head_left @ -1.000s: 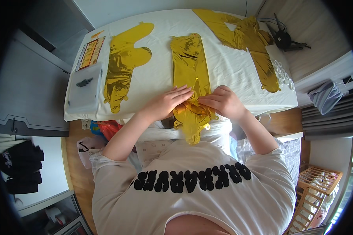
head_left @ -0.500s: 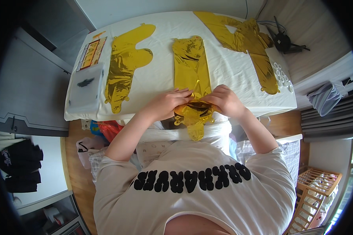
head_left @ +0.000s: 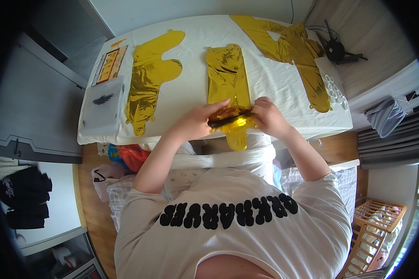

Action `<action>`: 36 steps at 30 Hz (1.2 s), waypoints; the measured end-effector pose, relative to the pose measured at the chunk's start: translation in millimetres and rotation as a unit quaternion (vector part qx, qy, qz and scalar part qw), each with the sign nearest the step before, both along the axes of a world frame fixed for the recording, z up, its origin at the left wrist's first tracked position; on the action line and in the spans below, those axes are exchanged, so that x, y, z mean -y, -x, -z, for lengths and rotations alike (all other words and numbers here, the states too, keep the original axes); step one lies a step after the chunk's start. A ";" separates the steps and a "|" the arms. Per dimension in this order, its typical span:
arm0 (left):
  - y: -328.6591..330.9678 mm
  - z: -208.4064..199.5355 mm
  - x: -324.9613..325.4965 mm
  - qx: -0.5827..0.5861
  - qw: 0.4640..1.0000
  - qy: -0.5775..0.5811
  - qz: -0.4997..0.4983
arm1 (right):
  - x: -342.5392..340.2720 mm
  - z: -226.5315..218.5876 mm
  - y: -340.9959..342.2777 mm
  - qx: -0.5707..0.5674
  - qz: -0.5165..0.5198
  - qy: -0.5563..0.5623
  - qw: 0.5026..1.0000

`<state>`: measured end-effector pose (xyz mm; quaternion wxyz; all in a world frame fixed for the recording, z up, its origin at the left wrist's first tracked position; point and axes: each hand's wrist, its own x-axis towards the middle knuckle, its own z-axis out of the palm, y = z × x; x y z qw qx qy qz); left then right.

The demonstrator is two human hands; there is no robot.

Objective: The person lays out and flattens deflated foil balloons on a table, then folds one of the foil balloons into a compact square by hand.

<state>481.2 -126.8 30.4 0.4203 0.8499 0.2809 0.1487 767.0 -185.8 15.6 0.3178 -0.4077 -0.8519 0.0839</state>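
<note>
A flat gold foil balloon (head_left: 227, 83) runs down the middle of the table, its near end raised and hanging past the front edge. My right hand (head_left: 271, 120) pinches the right side of that raised end. On its other side, my left hand (head_left: 199, 122) grips the foil, with a finger stretched along the top. Between the hands the foil is folded and smeared by motion. To the left lies another gold foil balloon shaped like an F (head_left: 149, 79). A third gold foil balloon (head_left: 291, 49) with a triangular gap lies at the far right.
Left on the white tablecloth (head_left: 186, 93) are a clear plastic box (head_left: 102, 109) and a printed card (head_left: 109, 65). A black folded stand (head_left: 336, 49) and several clear rings (head_left: 333, 88) sit at the right end. Bags, including a red one (head_left: 134, 157), lie below the table's front.
The balloon's near end has been lifted and folded upward, its tip now higher. My left hand has turned and moved slightly left. The other balloons stay put.
</note>
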 end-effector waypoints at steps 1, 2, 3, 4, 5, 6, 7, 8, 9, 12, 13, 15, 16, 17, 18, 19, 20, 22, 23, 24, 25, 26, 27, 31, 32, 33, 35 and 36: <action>-0.4 2.0 -0.9 0.000 1.000 0.000 0.000 | -1.9 0.8 0.2 -0.010 0.022 0.013 1.000; -1.4 5.9 -2.2 0.086 0.995 0.056 -0.016 | -5.8 2.1 -0.9 -0.010 0.022 0.013 1.000; -3.7 5.0 -3.1 0.170 0.979 0.113 -0.030 | -9.6 1.9 -2.3 0.006 0.039 0.057 0.998; -4.0 -2.0 -5.5 0.160 0.983 0.081 -0.024 | -11.7 1.4 -3.3 0.020 0.055 0.100 0.993; -5.6 1.6 -6.2 0.160 0.983 0.083 -0.021 | -12.1 0.7 -3.8 0.020 0.058 0.101 0.993; -5.7 7.4 -5.8 0.184 0.976 0.100 -0.064 | -13.2 -8.2 2.2 -0.008 0.116 0.220 0.968; -5.5 12.8 -5.8 0.208 0.965 0.117 -0.107 | -14.3 -13.9 6.6 -0.035 0.171 0.336 0.926; -4.8 17.6 -6.7 0.208 0.965 0.117 -0.108 | -15.6 -15.4 8.3 -0.035 0.171 0.336 0.925; -5.4 20.0 -8.4 0.232 0.956 0.130 -0.125 | -16.7 -16.8 8.7 -0.067 0.176 0.350 0.917; -4.9 29.1 -14.0 0.253 0.947 0.118 -0.161 | -23.6 -15.8 8.2 -0.102 0.182 0.376 0.903; -3.1 31.1 -15.7 0.250 0.947 0.093 -0.180 | -26.1 -14.5 7.5 -0.105 0.181 0.388 0.898; 5.3 31.6 -13.1 0.191 0.958 0.055 -0.207 | -29.0 -11.3 6.4 -0.105 0.184 0.393 0.895; 7.8 30.5 -10.1 0.131 0.963 0.016 -0.233 | -30.2 -10.5 5.7 -0.104 0.186 0.398 0.892; 8.7 29.5 -6.3 0.131 0.964 0.017 -0.232 | -31.6 -11.2 4.5 -0.104 0.187 0.398 0.892; 9.9 25.1 -0.5 0.129 0.964 0.015 -0.233 | -32.7 -13.5 4.4 -0.082 0.185 0.408 0.890; 9.9 23.0 2.3 0.127 0.964 0.013 -0.234 | -33.9 -14.7 4.1 -0.060 0.183 0.418 0.888; 8.8 24.2 2.5 0.127 0.964 0.013 -0.234 | -35.8 -11.9 2.6 -0.060 0.183 0.418 0.888; 8.8 26.9 4.3 0.139 0.965 0.008 -0.221 | -38.2 -11.0 5.5 -0.070 0.168 0.399 0.899; 8.9 27.5 4.7 0.139 0.965 0.008 -0.222 | -38.5 -12.8 5.4 -0.069 0.167 0.399 0.899; 8.3 28.1 4.1 0.135 0.966 -0.007 -0.221 | -37.7 -26.5 10.5 -0.051 0.174 0.414 0.892; 7.7 28.5 3.9 0.131 0.966 -0.023 -0.220 | -37.6 -34.0 14.2 -0.033 0.182 0.429 0.884; 7.2 28.9 4.4 0.132 0.966 -0.023 -0.221 | -38.7 -34.1 15.6 -0.033 0.182 0.429 0.884; 5.7 28.5 5.1 0.130 0.966 -0.032 -0.223 | -39.5 -34.8 15.6 -0.033 0.183 0.433 0.882; 2.4 29.4 6.9 0.108 0.962 -0.079 -0.237 | -48.7 -27.8 13.3 0.002 0.182 0.421 0.889; 1.6 29.6 7.7 0.109 0.963 -0.079 -0.235 | -51.5 -26.6 12.5 0.001 0.183 0.421 0.888; 0.8 27.9 8.9 0.106 0.961 -0.084 -0.239 | -54.6 -28.1 14.4 -0.016 0.184 0.458 0.870; -0.8 27.4 10.4 0.104 0.960 -0.089 -0.243 | -58.3 -30.0 14.9 -0.033 0.185 0.494 0.849; -1.8 27.5 10.3 0.101 0.960 -0.095 -0.243 | -59.9 -30.9 14.4 -0.047 0.177 0.511 0.840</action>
